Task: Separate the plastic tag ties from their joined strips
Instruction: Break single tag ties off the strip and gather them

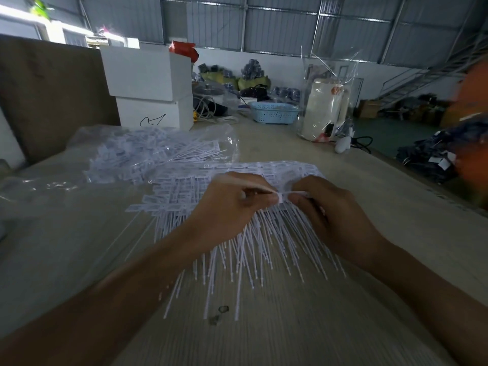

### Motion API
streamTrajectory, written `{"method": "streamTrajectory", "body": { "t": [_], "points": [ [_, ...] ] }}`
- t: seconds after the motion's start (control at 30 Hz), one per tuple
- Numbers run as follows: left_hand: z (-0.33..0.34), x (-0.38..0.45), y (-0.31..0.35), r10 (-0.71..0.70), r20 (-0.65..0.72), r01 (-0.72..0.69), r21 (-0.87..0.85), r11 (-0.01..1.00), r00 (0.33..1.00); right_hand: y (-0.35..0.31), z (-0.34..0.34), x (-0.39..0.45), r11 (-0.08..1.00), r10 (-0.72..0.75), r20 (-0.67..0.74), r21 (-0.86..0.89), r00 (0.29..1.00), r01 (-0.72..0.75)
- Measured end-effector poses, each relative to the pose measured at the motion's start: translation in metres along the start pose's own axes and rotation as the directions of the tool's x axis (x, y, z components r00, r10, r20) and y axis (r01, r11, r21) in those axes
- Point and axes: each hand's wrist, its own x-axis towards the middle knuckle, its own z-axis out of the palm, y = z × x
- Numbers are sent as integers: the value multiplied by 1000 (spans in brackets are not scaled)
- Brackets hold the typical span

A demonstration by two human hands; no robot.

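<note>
A heap of white plastic tag ties (253,249) lies on the table in front of me, their thin tails fanning toward me. Flat joined strips of tag heads (169,199) stick out of the heap on the left. My left hand (227,207) and my right hand (332,212) meet above the heap, fingertips almost touching. Both pinch the same joined strip (284,196), the left on its left end, the right on its right end. The tails hanging from that strip are partly hidden by my hands.
A clear plastic bag of more tag ties (148,154) lies behind the heap at the left. Two stacked white boxes (150,88), a blue basket (273,112) and a bagged white kettle (323,109) stand farther back. The table's edge (412,186) runs along the right.
</note>
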Motion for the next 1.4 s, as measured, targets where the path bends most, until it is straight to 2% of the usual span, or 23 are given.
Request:
{"method": "streamTrajectory", "body": {
  "t": [0.1, 0.2, 0.37, 0.43, 0.47, 0.53, 0.57, 0.67, 0.73, 0.9, 1.0, 1.13, 1.27, 1.4],
  "points": [
    [0, 0, 0, -5, -26, 6, 49, 999, 1000, -1, 0, 0, 993, 63, 37, 96, 997, -66],
    [-1, 0, -1, 18, -27, -16, 83, 996, 999, 1, 1, 2, 997, 65, 8, 48, 998, -65],
    [1, 3, 0, 8, -63, -2, 99, 995, 998, 8, 10, 3, 987, 155, 8, 36, 988, -155],
    [1, 0, 2, 9, -52, -6, 62, 998, 999, 21, 6, 7, 950, 311, -38, 31, 949, -310],
    [1, -1, 2, 19, -48, -17, 52, 999, 999, 29, 0, 8, 910, 415, -82, 62, 906, -411],
    [0, -2, 4, 42, -57, -38, 65, 997, 997, 42, -13, 4, 825, 549, -96, 221, 830, -520],
    [-1, -1, 3, 45, -72, -39, 76, 996, 996, 44, -16, 1, 786, 568, -37, 322, 822, -528],
    [-1, -1, 3, 27, -103, -20, 62, 998, 994, 34, -11, -1, 701, 501, 229, 459, 835, -546],
    [1, -1, 2, 17, -101, -11, 64, 998, 995, 22, -5, 3, 703, 422, 308, 483, 853, -522],
    [2, -2, -3, -19, -101, 28, 92, 995, 995, 5, -8, 5, 711, 331, 370, 507, 868, -487],
    [4, -2, -5, -28, -80, 34, 80, 996, 996, 0, -12, 7, 765, 310, 331, 470, 891, -440],
    [3, -2, -7, -16, 8, 15, 66, 998, 1000, -1, -13, 5, 841, 254, 284, 408, 925, -356],
    [6, -4, -8, 25, 116, -36, 94, 995, 993, 2, -11, 3, 870, 202, 333, 370, 921, -325],
    [3, -3, -6, 19, 75, -28, 113, 993, 997, 5, -8, 1, 920, 161, 324, 292, 932, -261]
  ]
}}
